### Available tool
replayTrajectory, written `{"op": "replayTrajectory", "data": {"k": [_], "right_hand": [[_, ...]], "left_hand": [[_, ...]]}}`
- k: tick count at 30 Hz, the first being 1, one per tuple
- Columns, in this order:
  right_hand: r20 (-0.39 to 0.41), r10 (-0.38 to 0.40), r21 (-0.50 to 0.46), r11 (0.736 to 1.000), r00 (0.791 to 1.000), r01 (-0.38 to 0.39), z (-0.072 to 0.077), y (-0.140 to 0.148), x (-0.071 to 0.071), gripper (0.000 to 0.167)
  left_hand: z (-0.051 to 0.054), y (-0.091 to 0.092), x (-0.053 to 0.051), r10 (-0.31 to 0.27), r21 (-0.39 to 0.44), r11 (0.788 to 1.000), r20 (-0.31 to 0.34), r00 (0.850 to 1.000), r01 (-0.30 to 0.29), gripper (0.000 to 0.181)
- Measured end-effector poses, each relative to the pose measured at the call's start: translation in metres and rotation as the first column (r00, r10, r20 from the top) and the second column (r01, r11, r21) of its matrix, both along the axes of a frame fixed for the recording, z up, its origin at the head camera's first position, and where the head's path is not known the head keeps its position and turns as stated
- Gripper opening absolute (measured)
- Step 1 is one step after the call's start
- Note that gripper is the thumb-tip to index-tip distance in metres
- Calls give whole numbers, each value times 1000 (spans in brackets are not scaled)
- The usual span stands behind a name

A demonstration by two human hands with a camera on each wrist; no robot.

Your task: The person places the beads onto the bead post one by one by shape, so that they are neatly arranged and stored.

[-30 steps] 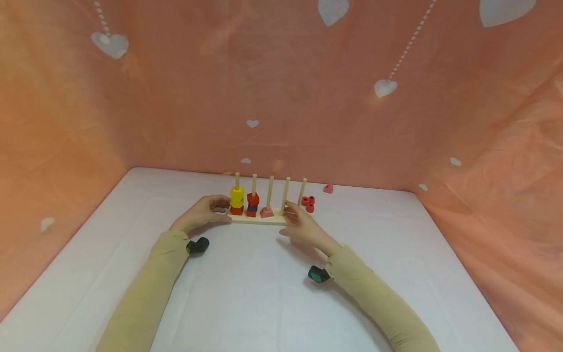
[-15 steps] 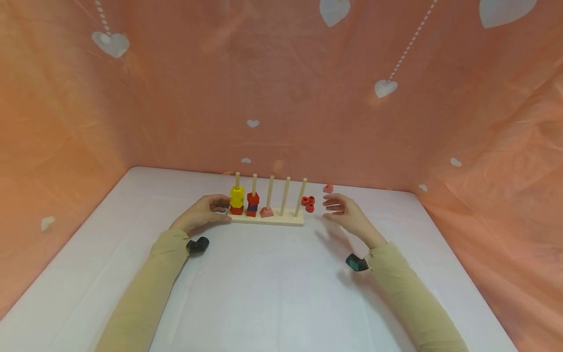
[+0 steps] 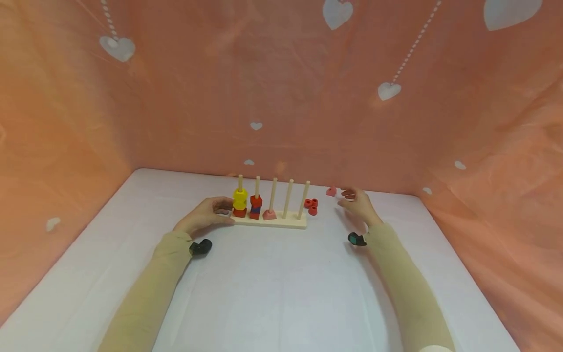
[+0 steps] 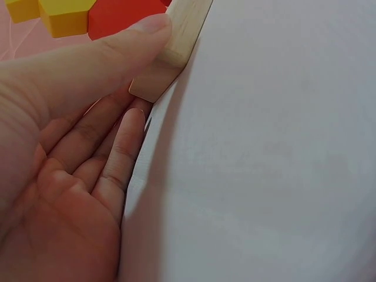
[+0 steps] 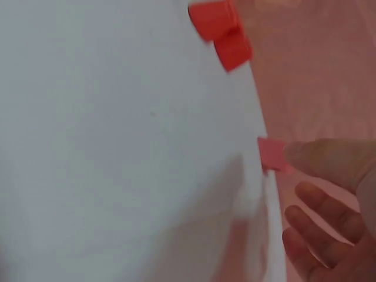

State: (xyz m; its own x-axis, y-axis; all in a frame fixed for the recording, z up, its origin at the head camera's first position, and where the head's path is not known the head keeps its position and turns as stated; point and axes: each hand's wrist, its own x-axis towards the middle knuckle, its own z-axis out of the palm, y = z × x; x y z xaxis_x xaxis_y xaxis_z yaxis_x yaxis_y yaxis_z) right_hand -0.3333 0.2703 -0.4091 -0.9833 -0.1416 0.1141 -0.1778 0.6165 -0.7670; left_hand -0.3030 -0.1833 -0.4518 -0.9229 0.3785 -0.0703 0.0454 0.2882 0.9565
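Observation:
My left hand (image 3: 205, 214) holds the left end of a wooden peg stand (image 3: 286, 222). In the left wrist view the thumb (image 4: 111, 59) lies on the front edge of the stand's base (image 4: 161, 73); the other fingers pass behind its end. On the leftmost peg, yellow beads (image 3: 240, 199) sit above a red one. The second peg carries red and blue beads (image 3: 255, 207), the third a pink bead (image 3: 270, 214). My right hand (image 3: 358, 204), fingers apart and holding nothing visible, hovers just right of a loose pink bead (image 3: 331, 191). Its thumb overlaps that bead (image 5: 272, 154) in the right wrist view; contact is unclear.
Three red beads (image 3: 312, 210) lie grouped between the stand's right end and the right hand. The white table (image 3: 281, 288) meets an orange cloth backdrop (image 3: 281, 98) with heart shapes close behind the pink bead. Two pegs on the right bear no beads.
My right hand has let go of the stand's right side, swung right, then moved back toward the loose pink bead. My left hand stays on the stand's left end.

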Motion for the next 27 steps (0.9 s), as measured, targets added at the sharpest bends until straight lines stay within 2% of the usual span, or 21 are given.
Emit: {"op": "replayTrajectory", "data": {"k": [5, 10, 14, 21, 27], "right_hand": [[75, -44, -22, 999, 996, 46, -9, 0, -13, 55], [102, -83, -77, 993, 991, 91, -15, -5, -22, 55], [88, -89, -78, 992, 992, 96, -16, -8, -28, 50], [35, -103, -19, 994, 994, 104, -17, -15, -32, 34], [43, -112, -53, 992, 993, 114, -19, -17, -36, 24]], "left_hand": [[3, 3, 1, 0, -11, 1000, 0, 1000, 0, 67], [3, 3, 1, 5, -23, 1000, -5, 1000, -5, 67], [2, 4, 1, 14, -21, 1000, 5, 1000, -13, 66], [0, 3, 1, 16, -30, 999, 4, 1000, -16, 69], [2, 2, 1, 16, -45, 999, -10, 1000, -17, 68]]}}
